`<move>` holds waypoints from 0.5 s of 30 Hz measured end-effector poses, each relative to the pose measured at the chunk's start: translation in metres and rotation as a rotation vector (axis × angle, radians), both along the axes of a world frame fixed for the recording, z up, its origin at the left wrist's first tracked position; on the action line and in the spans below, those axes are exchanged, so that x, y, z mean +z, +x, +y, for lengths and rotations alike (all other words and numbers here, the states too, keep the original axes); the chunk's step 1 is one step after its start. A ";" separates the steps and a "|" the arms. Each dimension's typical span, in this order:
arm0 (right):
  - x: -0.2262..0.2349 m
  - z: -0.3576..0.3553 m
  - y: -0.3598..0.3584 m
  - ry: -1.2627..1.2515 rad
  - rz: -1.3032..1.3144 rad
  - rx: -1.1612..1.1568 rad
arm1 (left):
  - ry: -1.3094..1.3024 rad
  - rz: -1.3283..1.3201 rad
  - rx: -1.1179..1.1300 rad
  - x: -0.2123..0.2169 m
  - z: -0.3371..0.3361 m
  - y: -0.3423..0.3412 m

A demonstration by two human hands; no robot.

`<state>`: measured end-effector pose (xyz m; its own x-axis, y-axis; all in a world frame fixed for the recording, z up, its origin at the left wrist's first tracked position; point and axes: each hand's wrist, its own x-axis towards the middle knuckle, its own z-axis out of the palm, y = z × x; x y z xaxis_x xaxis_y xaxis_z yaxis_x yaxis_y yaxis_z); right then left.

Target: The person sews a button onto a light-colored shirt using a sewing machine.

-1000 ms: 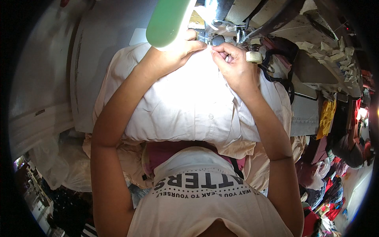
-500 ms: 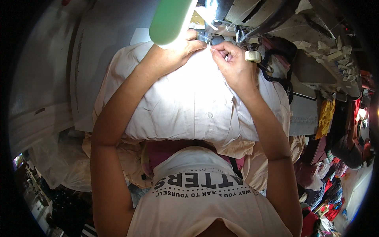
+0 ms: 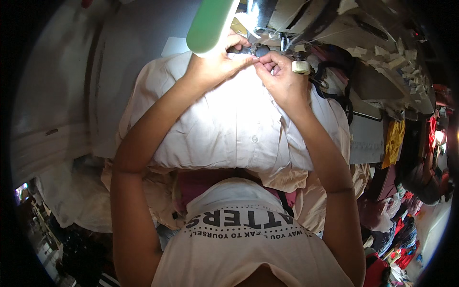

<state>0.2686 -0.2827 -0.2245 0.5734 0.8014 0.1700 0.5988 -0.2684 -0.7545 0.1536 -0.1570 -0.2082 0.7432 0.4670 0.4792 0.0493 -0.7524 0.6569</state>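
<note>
A white buttoned shirt (image 3: pixel 210 129) lies bunched across the work surface and over my lap, its middle washed out by lamplight. My left hand (image 3: pixel 213 69) is closed, thumb and fingers pinching the shirt's far edge beside the sewing machine's needle area (image 3: pixel 253 45). Close to its thumb tip, my right hand (image 3: pixel 284 79) pinches the same edge, its other fingers curled in. The two sets of fingertips nearly meet. Glare hides the exact bit of cloth between them.
A green-backed lamp (image 3: pixel 205 28) hangs over my left hand. A cream round knob (image 3: pixel 300 67) sits right of my right hand, with black tubing (image 3: pixel 346 91) behind. Small fabric scraps (image 3: pixel 397 60) lie at far right. A yellow cloth (image 3: pixel 394 143) hangs off the table edge.
My left hand has shifted slightly right, and its thumb is now closer to my right fingertips. My right hand stays almost in place. The whole view has tilted a little.
</note>
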 end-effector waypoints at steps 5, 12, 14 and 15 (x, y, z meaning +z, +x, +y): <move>0.000 -0.002 0.004 0.047 0.000 0.013 | -0.128 0.001 0.095 -0.004 -0.010 0.012; 0.018 -0.009 -0.003 0.168 0.176 0.073 | 0.128 -0.098 -0.025 0.009 -0.024 -0.013; 0.009 0.002 -0.010 0.344 0.365 0.158 | 0.170 -0.110 -0.082 0.019 -0.032 -0.016; 0.005 0.006 -0.011 0.452 0.507 0.232 | 0.185 -0.132 -0.094 0.021 -0.033 -0.012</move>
<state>0.2575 -0.2770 -0.2198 0.4926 0.8267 0.2719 0.1493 0.2276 -0.9623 0.1413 -0.1897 -0.1874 0.7048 0.2938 0.6457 -0.1040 -0.8576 0.5038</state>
